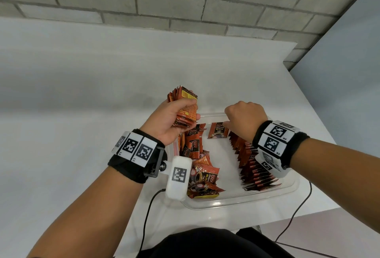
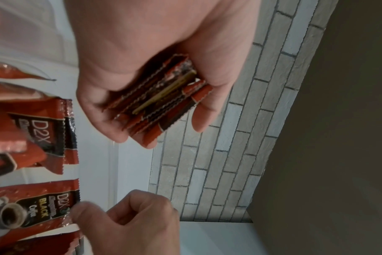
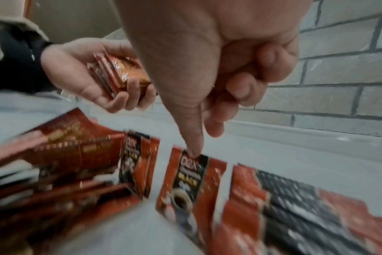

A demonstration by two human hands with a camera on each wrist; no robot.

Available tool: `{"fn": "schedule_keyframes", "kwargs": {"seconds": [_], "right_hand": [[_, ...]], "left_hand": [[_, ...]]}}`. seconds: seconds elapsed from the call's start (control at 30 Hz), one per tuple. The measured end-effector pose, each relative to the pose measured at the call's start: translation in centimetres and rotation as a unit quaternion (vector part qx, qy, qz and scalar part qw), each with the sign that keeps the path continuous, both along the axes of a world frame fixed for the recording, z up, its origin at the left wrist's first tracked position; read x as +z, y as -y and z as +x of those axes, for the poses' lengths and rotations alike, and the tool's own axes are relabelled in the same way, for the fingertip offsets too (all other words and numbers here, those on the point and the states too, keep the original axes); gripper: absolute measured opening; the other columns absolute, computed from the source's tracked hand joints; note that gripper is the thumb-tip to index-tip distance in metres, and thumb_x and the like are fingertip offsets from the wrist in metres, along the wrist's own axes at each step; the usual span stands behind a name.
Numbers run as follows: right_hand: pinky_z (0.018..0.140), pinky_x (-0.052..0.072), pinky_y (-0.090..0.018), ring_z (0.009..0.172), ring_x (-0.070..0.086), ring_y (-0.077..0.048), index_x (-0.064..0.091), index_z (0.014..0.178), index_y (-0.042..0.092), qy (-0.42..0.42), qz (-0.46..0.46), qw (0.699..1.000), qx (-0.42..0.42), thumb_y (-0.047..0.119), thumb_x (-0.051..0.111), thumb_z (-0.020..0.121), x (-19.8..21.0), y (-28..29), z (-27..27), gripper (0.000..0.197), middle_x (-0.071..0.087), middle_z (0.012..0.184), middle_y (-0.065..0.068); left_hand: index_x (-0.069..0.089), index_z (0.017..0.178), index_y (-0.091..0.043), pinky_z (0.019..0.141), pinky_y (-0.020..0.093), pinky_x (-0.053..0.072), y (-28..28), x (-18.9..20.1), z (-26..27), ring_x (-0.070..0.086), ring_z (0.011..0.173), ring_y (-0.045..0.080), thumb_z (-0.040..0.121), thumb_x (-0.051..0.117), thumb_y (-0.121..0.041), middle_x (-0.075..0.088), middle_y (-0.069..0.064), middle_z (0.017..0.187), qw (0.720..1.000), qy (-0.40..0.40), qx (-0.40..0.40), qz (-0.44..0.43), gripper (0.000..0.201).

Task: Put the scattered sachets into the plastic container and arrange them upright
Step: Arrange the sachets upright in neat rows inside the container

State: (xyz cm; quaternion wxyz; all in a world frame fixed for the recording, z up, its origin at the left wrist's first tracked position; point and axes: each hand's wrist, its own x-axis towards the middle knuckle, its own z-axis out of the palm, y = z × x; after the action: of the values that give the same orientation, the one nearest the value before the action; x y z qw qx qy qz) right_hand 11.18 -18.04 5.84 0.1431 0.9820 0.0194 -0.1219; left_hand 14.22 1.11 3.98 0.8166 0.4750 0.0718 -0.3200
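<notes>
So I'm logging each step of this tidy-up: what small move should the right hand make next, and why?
Probably pinch and lift the single sachet under its fingertip. The right hand touches that sachet, which lies flat in the plastic container between the loose pile and the upright row. The left hand already grips a stack of sachets.
</notes>
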Motion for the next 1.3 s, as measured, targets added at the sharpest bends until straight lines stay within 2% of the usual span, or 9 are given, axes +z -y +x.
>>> {"fn": "schedule_keyframes", "kwargs": {"seconds": [0.13,0.27,0.4,0.6,0.77,0.87,0.97,1.17,1.3], "right_hand": [[0.062,0.041,-0.028,0.073,0.055,-0.02,0.055,0.086,0.015,0.054,0.167,0.984,-0.005,0.041,0.05,0.095,1.5,-0.3,-0.9,0.027,0.049,0.071,0.003],[0.061,0.04,-0.01,0.071,0.054,-0.005,0.056,0.108,0.023,0.144,0.436,0.888,-0.029,0.035,0.055,0.094,4.0,-1.9,-2.0,0.019,0.057,0.092,0.011],[0.063,0.044,-0.01,0.077,0.06,-0.007,0.055,0.116,0.028,0.091,0.497,0.859,-0.079,0.03,0.066,0.087,4.3,-1.4,-2.2,0.031,0.06,0.093,0.011],[0.066,0.049,-0.029,0.068,0.056,-0.014,0.06,0.081,0.025,0.165,0.59,0.786,-0.091,0.015,0.072,0.082,4.7,0.1,-2.8,0.015,0.062,0.077,0.003],[0.064,0.042,-0.017,0.069,0.05,-0.007,0.07,0.077,0.016,0.202,0.517,0.831,0.012,0.015,0.078,0.075,4.1,0.0,-4.6,0.009,0.055,0.082,0.006],[0.068,0.039,-0.016,0.075,0.049,-0.004,0.075,0.084,0.016,0.151,0.477,0.863,0.069,0.024,0.081,0.072,3.0,-0.2,-5.1,0.016,0.051,0.084,0.009],[0.069,0.04,-0.014,0.079,0.053,-0.008,0.075,0.091,0.02,0.155,0.483,0.859,0.068,0.044,0.072,0.077,3.1,0.1,-5.2,0.027,0.054,0.086,0.003],[0.072,0.043,-0.009,0.087,0.056,-0.007,0.059,0.125,0.023,0.139,0.447,0.883,0.025,0.024,0.066,0.088,4.0,0.4,-3.6,0.038,0.059,0.109,0.006],[0.065,0.041,-0.007,0.079,0.057,-0.005,0.063,0.115,0.027,0.052,0.444,0.895,-0.001,0.021,0.069,0.086,5.0,0.5,-2.8,0.03,0.064,0.09,0.01]], "left_hand": [[0.057,0.118,-0.007,0.07,0.036,0.055,-0.4,0.3,-0.2,0.067,0.073,0.024,0.089,0.05,-0.01,0.066,0.014,0.095,0.998,-0.01,-0.016,-0.066,0.03],[0.06,0.115,-0.014,0.078,0.041,0.057,-0.1,0.7,-0.7,0.07,0.086,0.03,0.08,0.06,-0.001,0.071,0.013,0.099,0.99,0.04,-0.083,-0.103,0.037],[0.06,0.116,-0.016,0.072,0.037,0.059,0.5,0.8,-1.0,0.07,0.089,0.027,0.08,0.061,0.001,0.071,0.01,0.102,0.985,0.076,-0.117,-0.098,0.04],[0.066,0.105,-0.011,0.069,0.038,0.06,1.1,0.8,-1.2,0.069,0.08,0.023,0.063,0.08,-0.037,0.071,0.012,0.091,0.989,0.06,-0.111,-0.072,0.052],[0.068,0.106,-0.015,0.068,0.039,0.058,1.4,0.4,-1.1,0.069,0.084,0.028,0.053,0.092,-0.033,0.068,0.015,0.099,0.989,0.032,-0.075,-0.126,0.06],[0.06,0.119,-0.014,0.076,0.038,0.058,1.6,0.6,-1.5,0.069,0.093,0.029,0.075,0.066,0.0,0.066,0.018,0.11,0.99,0.05,-0.045,-0.122,0.046],[0.058,0.121,-0.014,0.076,0.036,0.058,1.6,0.7,-1.7,0.069,0.094,0.028,0.073,0.056,0.006,0.067,0.017,0.111,0.99,0.071,-0.044,-0.112,0.052],[0.061,0.115,-0.016,0.078,0.041,0.056,1.8,0.9,-2.1,0.068,0.091,0.028,0.076,0.056,0.012,0.069,0.014,0.103,0.987,0.098,-0.078,-0.097,0.048],[0.059,0.117,-0.012,0.075,0.038,0.057,2.0,1.1,-2.3,0.068,0.088,0.025,0.076,0.059,0.008,0.069,0.012,0.099,0.99,0.098,-0.069,-0.08,0.045]]}}
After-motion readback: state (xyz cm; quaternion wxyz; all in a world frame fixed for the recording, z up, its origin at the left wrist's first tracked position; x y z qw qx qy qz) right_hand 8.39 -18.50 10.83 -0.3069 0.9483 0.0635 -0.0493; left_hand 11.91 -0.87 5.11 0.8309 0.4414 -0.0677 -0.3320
